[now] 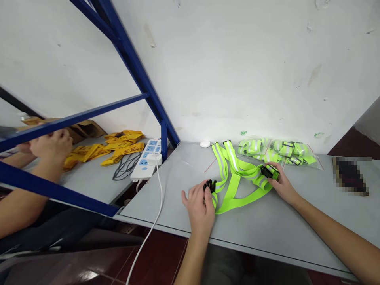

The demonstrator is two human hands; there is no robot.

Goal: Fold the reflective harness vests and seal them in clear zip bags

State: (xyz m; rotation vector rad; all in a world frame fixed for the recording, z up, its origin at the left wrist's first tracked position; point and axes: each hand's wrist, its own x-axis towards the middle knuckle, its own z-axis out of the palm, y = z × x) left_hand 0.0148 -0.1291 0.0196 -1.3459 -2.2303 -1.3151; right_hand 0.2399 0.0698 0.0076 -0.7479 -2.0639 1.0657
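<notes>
A neon-green reflective strap harness (237,174) with silver stripes lies spread on the grey table (267,225). My left hand (199,206) rests at its left end, fingers closed on a black buckle (209,185). My right hand (280,183) pinches the harness's right end, where another black buckle (266,171) sits.
Clear bags of folded green harnesses (276,151) lie against the white wall. A small white disc (205,144) sits behind the harness. A white power strip (147,158) with a cable bridges to the left table, where another person's hand (52,147) works near yellow strips (113,147). Blue shelf beams (139,75) cross the left.
</notes>
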